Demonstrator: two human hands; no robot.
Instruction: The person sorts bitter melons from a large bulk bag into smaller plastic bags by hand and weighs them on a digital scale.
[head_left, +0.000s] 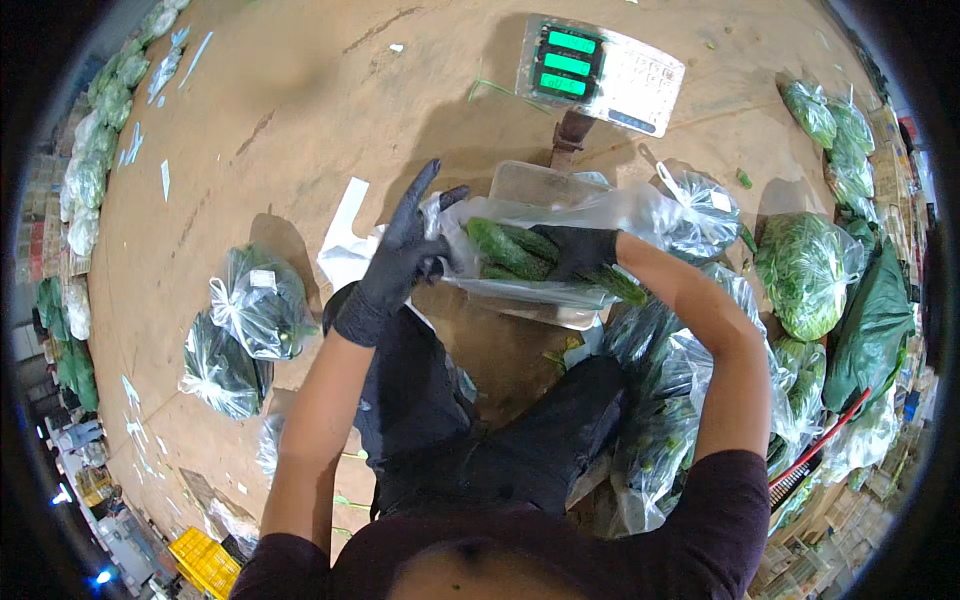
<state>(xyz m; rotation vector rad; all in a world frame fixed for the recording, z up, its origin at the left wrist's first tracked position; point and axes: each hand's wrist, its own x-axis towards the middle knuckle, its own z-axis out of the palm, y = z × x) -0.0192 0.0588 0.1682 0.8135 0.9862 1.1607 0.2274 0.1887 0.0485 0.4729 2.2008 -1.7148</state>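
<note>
My left hand (405, 259), in a black glove, is at the near-left end of a clear plastic bag (536, 289). Its index finger points up while the bunched edge of the bag lies among its fingers. Several dark green, bumpy cucumbers (499, 247) lie in the bag, which stretches across the platform scale (540, 184). My right hand (581, 251), also black-gloved, grips the cucumbers from the right; its fingertips are partly hidden. Another cucumber (619, 283) shows below my right wrist. White plastic bags (349, 240) lie left of my left hand.
The lit scale display (566, 64) rises on a post beyond the platform. Tied bags of cucumbers (262, 300) stand on the floor at left. A knotted bag (694, 214), large bags (660, 405) and bagged leafy greens (806, 277) crowd the right. A yellow crate (202, 562) sits at lower left.
</note>
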